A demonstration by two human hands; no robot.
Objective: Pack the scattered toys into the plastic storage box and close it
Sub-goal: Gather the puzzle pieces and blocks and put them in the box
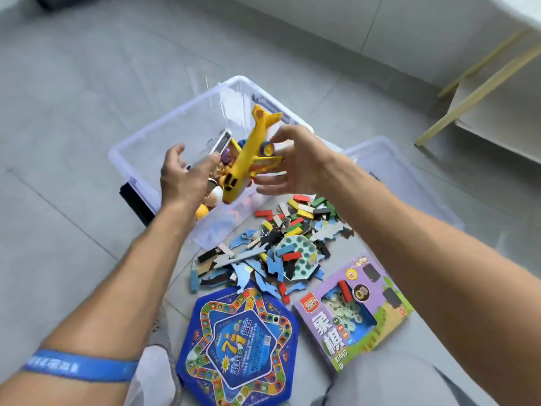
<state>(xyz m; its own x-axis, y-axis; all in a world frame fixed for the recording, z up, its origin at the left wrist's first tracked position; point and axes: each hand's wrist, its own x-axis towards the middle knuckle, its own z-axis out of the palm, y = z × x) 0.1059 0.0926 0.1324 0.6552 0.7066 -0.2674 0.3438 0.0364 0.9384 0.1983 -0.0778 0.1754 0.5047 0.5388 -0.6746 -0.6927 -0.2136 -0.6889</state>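
Yellow plastic fills the middle of my view: a toy airplane (pixel 248 159), tilted nose-down toward me and tail up, sits over the open clear storage box (pixel 140 148) on the grey tiled floor (pixel 73 83). My right hand (pixel 292 162) is at its wing side, the fingers spread and lightly curved, the upper ones touching the plane by its blue wheel, the lower ones reaching under the wing; I cannot tell how firmly they grip. My left hand (pixel 181 174) is just beside the plane's nose, fingers apart and relaxed, holding nothing that I can see. Inside the box, partly hidden behind the plane and my left hand, lie a few small toys (pixel 213 191), among them something purple and some orange and white rounded pieces. The box's clear lid (pixel 409 183) lies flat on the floor to the right, just beside the box. Near me, in front of the box, a heap of coloured wooden blocks (pixel 304 209) mixes with blue puzzle pieces (pixel 257 265) and a pale octagonal board with green dots (pixel 298 259). Closer still lie a dark blue star-patterned game board (pixel 237 347) and, to its right, a purple chess-set box (pixel 354 315) with one red block resting on it. A blue band (pixel 79 366) circles my left forearm.
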